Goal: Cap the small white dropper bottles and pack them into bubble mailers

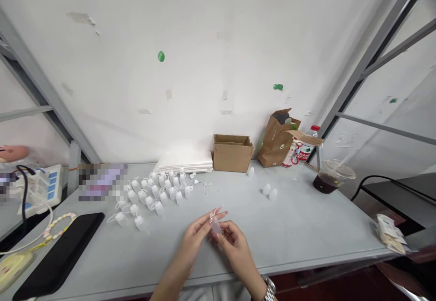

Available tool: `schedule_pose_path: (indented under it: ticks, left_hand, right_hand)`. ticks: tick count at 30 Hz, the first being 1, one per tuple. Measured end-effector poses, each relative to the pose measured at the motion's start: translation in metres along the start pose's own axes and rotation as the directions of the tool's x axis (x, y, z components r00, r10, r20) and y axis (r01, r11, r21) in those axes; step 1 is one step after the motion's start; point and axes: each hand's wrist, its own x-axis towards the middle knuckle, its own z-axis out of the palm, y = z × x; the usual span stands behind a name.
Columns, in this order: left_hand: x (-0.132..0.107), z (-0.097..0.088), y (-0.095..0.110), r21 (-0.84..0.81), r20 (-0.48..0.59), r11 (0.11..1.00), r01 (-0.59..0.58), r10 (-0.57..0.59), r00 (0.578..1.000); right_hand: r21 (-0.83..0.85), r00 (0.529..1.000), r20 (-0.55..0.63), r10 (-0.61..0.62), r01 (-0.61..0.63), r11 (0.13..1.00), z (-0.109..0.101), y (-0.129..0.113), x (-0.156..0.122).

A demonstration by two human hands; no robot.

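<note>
At six o'clock over the table [299, 233], our left hand [196, 229] pinches the top of a translucent bottle [215, 226] while our right hand [235, 242] grasps its lower end; we judge it light, slick and slightly squeezable, best held around its body.

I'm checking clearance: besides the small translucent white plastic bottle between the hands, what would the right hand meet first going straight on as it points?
Probably the left hand: the right hand points forward and leftward, towards it across the bottle, though exact depth is unclear.
</note>
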Motion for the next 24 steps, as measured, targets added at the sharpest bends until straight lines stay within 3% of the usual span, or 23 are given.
schedule_pose_path:
  ticks: [3,10,16,24]
  left_hand:
    - [-0.003,0.008,-0.001,-0.061,-0.066,0.998,0.022,-0.026,0.997]
    - [-0.009,0.021,-0.003,-0.14,-0.176,0.99,0.02,-0.045,0.983]
    - [-0.007,0.022,-0.004,-0.147,-0.16,0.989,0.02,-0.043,0.986]
    - [-0.003,0.021,-0.007,-0.238,-0.116,0.97,0.049,-0.079,0.99]
  right_hand:
    - [-0.113,0.997,-0.067,-0.026,0.018,0.993,0.001,0.004,0.0]
    - [-0.378,0.963,-0.149,-0.224,0.153,0.913,0.002,0.005,-0.003]
    - [-0.496,0.93,-0.155,-0.333,0.218,0.841,0.006,0.006,-0.006]
    - [-0.515,0.946,-0.144,-0.291,0.179,0.838,0.006,0.007,-0.008]
